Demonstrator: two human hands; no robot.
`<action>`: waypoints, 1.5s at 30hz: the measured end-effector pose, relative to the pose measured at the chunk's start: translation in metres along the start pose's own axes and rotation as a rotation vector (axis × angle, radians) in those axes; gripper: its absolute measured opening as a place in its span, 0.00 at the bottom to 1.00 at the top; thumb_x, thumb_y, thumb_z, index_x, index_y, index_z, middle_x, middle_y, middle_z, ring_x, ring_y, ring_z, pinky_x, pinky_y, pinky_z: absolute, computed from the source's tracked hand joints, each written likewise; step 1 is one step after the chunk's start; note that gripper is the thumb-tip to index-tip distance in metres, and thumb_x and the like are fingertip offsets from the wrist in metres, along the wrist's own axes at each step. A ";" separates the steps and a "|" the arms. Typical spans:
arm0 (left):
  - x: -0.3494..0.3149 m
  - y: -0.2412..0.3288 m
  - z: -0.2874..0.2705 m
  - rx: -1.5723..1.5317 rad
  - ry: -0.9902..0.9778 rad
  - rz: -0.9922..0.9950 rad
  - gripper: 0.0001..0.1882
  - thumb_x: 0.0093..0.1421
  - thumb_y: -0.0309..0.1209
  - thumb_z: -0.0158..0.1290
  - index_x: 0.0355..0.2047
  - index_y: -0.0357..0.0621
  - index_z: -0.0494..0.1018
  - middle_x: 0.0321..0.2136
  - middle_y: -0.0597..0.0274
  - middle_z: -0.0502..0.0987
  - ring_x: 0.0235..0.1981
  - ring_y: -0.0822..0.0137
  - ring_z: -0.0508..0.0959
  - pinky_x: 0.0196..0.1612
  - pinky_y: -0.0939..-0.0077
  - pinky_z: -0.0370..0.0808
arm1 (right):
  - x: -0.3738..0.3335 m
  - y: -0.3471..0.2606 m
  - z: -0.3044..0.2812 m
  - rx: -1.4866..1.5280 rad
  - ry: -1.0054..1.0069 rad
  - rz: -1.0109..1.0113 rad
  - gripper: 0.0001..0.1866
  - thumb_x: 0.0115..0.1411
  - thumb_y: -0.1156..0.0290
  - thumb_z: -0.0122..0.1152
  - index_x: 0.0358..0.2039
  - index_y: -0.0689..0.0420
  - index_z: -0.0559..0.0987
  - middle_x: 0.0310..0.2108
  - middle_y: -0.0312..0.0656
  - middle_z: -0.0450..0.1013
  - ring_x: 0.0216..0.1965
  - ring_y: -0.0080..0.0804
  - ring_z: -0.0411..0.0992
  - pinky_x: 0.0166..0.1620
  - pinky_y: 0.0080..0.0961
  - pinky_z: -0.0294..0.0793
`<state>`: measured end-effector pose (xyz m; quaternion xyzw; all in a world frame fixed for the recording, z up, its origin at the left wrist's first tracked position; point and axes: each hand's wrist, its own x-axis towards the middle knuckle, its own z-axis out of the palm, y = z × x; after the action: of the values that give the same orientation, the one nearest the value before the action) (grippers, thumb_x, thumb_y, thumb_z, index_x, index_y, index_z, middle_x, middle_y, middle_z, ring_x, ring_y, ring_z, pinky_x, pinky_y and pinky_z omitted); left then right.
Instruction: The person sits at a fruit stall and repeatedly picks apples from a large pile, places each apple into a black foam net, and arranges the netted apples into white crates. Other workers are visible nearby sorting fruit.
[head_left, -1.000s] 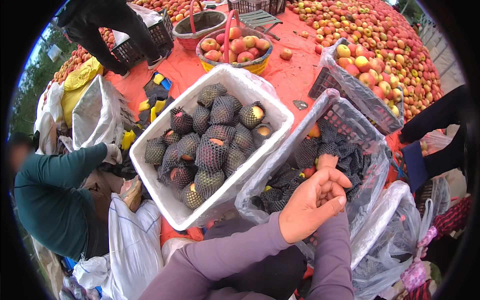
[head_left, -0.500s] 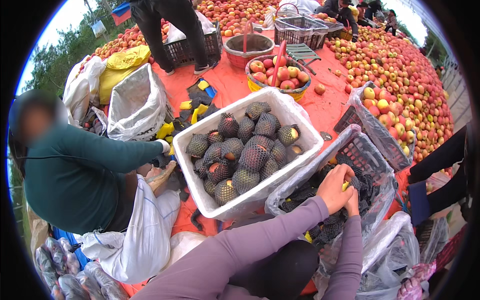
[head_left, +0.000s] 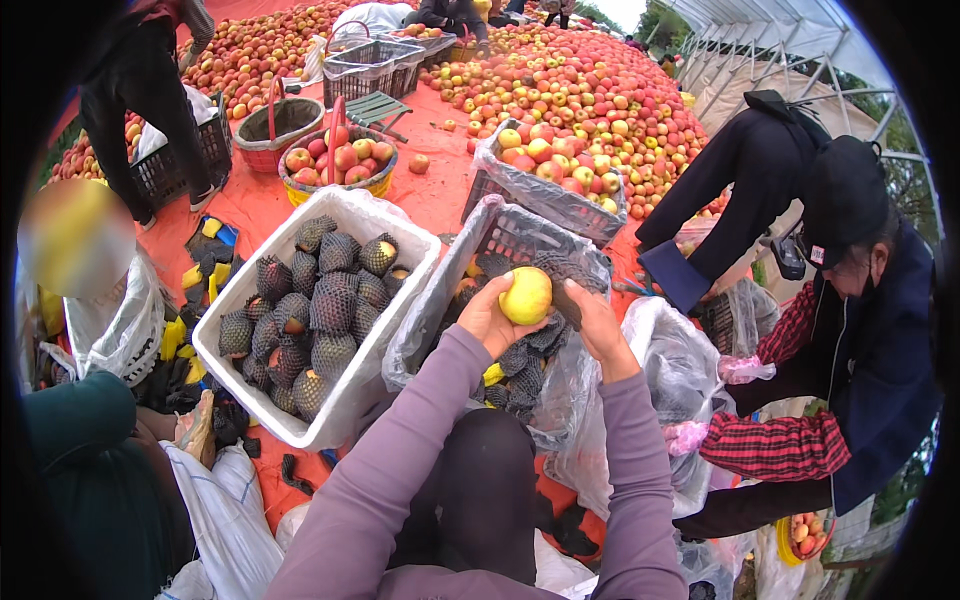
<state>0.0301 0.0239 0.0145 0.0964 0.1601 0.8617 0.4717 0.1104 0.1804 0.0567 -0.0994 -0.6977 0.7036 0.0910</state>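
My left hand grips a yellow apple, flushed faintly red, above a plastic-lined crate. Close by on the right, my right hand has its fingers closed on a dark foam net sleeve, partly hidden by those fingers. Beneath both hands, more black foam nets lie loose in the crate with bits of yellow. To the left stands a white foam box holding several apples in black nets.
Beyond are a lined crate of bare apples, a red-handled basket of apples and a large apple heap. A co-worker in dark clothes bends over plastic bags at right. Another person's green sleeve is at left.
My view has swung right, bringing the bending co-worker into sight. My hands have risen out of the crate and moved apart; the left now shows the bare apple.
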 end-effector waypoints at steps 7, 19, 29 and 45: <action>-0.010 0.009 0.003 -0.136 -0.038 0.002 0.25 0.57 0.50 0.47 0.45 0.43 0.66 0.36 0.55 0.72 0.39 0.56 0.73 0.44 0.60 0.72 | -0.023 -0.016 0.040 -0.621 0.094 -0.543 0.18 0.55 0.71 0.52 0.45 0.67 0.69 0.43 0.49 0.70 0.46 0.41 0.68 0.50 0.30 0.63; 0.001 0.003 -0.010 0.530 0.487 0.393 0.22 0.60 0.52 0.39 0.29 0.46 0.69 0.27 0.66 0.70 0.27 0.72 0.68 0.33 0.76 0.67 | -0.028 -0.021 0.056 0.120 -0.022 -0.302 0.36 0.44 0.66 0.66 0.52 0.63 0.63 0.48 0.46 0.66 0.49 0.38 0.66 0.53 0.32 0.64; -0.022 -0.011 -0.007 -0.148 -0.459 -0.240 0.18 0.50 0.31 0.55 0.42 0.44 0.70 0.35 0.64 0.76 0.36 0.71 0.75 0.45 0.73 0.70 | -0.063 -0.030 0.015 0.553 -0.269 -0.011 0.49 0.35 0.54 0.70 0.55 0.66 0.59 0.52 0.52 0.63 0.51 0.44 0.66 0.53 0.40 0.66; -0.011 0.018 0.010 0.998 0.450 0.844 0.17 0.43 0.18 0.54 0.15 0.44 0.54 0.13 0.74 0.53 0.18 0.81 0.54 0.19 0.83 0.52 | -0.014 -0.021 0.023 -0.011 -0.157 -0.017 0.37 0.40 0.75 0.69 0.52 0.61 0.64 0.45 0.38 0.67 0.47 0.25 0.65 0.52 0.24 0.63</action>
<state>0.0253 0.0076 0.0302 0.1748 0.5801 0.7940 -0.0496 0.1175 0.1543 0.0777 -0.0385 -0.7075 0.7045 0.0414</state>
